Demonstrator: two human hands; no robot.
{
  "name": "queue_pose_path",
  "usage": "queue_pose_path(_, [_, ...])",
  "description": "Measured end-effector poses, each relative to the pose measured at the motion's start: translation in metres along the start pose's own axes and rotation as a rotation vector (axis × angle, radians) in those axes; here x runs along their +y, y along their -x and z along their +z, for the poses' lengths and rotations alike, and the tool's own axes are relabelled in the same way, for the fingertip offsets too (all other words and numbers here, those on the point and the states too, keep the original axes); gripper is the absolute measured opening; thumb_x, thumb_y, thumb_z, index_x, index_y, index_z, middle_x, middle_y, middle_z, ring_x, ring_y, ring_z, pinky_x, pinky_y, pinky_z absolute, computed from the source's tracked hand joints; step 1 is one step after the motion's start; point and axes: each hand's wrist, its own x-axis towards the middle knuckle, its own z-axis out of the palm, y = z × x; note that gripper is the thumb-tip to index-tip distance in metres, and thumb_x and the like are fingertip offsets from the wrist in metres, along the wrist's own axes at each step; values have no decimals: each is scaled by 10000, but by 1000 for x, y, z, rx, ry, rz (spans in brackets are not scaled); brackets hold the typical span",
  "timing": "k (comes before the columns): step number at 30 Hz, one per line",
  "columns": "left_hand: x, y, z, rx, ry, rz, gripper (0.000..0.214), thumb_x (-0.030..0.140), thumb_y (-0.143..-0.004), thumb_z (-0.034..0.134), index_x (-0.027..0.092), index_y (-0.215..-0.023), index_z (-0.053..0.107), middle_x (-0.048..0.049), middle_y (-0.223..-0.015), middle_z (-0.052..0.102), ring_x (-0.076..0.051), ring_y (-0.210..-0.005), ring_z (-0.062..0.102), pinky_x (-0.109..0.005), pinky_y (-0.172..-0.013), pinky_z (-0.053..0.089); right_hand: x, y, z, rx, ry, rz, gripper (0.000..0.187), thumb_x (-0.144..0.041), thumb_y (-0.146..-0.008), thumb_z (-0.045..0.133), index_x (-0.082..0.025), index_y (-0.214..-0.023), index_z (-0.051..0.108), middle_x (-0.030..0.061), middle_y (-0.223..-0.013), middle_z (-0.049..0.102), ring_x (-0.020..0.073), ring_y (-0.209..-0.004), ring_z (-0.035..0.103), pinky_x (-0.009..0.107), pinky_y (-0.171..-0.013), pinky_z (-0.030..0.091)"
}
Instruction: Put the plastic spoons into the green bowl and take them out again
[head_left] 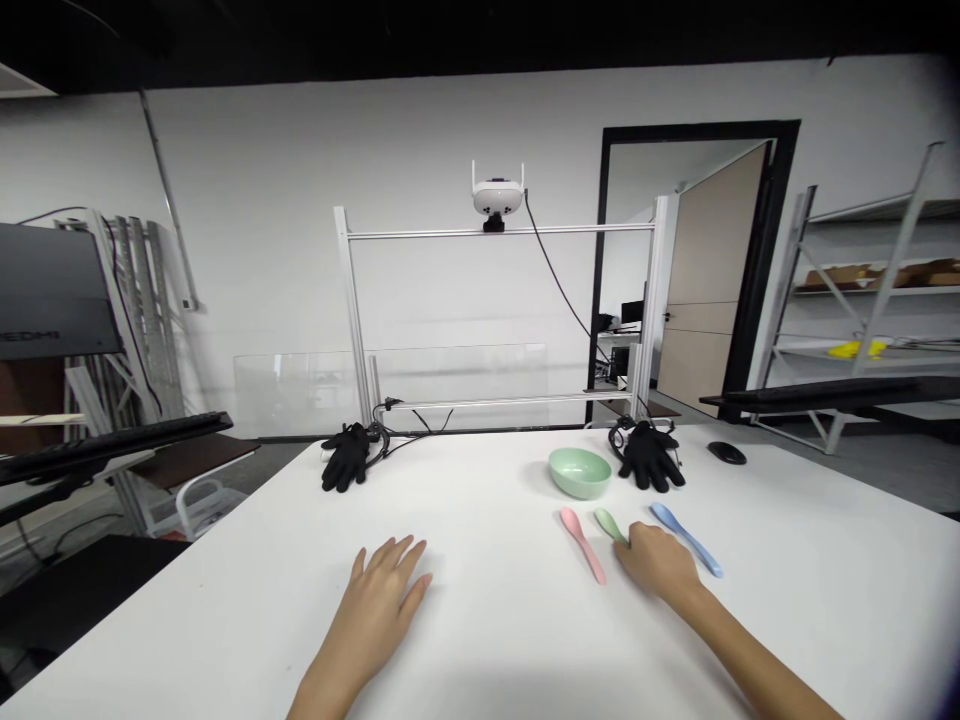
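Now, right hand (658, 562): resting on the green spoon (609, 523), fingers curled together over its handle; whether they pinch it cannot be told.
Green spoon: flat on the white table (480, 640), between pink spoon (583, 545) and blue spoon (686, 539), near the green bowl (580, 472).
Left hand (384, 590): flat on the table, fingers apart, holding nothing.
Risk: the knuckles could nudge the close neighbouring spoons, and the thin handle may slip.

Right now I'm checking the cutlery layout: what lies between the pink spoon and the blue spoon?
In the head view, the green spoon lies between the pink spoon and the blue spoon. The right hand covers its handle.
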Motion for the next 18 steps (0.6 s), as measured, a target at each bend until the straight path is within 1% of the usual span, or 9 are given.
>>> queue_pose_path(8, [-1,0,1,19,1,6,518,483,-1043,371,276,-1490,532,-76,-1552,535,-330,-1462,441,-622,-1194,304,0,2,-1,6,5,-9,342,-366,-922,442,-136,-957,692,189,-1039,725,318,-951,698,371,-718,458])
queue_pose_path(12, [-1,-1,0,4,-13,1,530,472,-1048,355,252,-1499,522,-86,-1559,525,-330,-1463,439,-622,-1194,303,-1,6,-6,17,6,-11,360,-366,-937,420,-134,-961,695,191,-1038,726,329,-958,699,388,-733,471])
queue_pose_path(15, [-1,-3,0,10,-17,4,531,479,-1047,355,256,-1499,521,-83,-1559,525,-327,-1465,436,-618,-1196,301,-3,13,-16,46,-5,-19,440,-429,-963,378,-136,-985,706,193,-1029,731,337,-956,703,401,-740,483])
queue_pose_path(18, [-3,-4,1,13,-29,0,533,483,-1048,351,260,-1502,517,-75,-1563,522,-322,-1472,427,-612,-1201,294,-3,21,-28,94,-56,-54,551,-513,-974,326,-137,-1066,718,187,-1022,738,335,-928,706,413,-732,498])
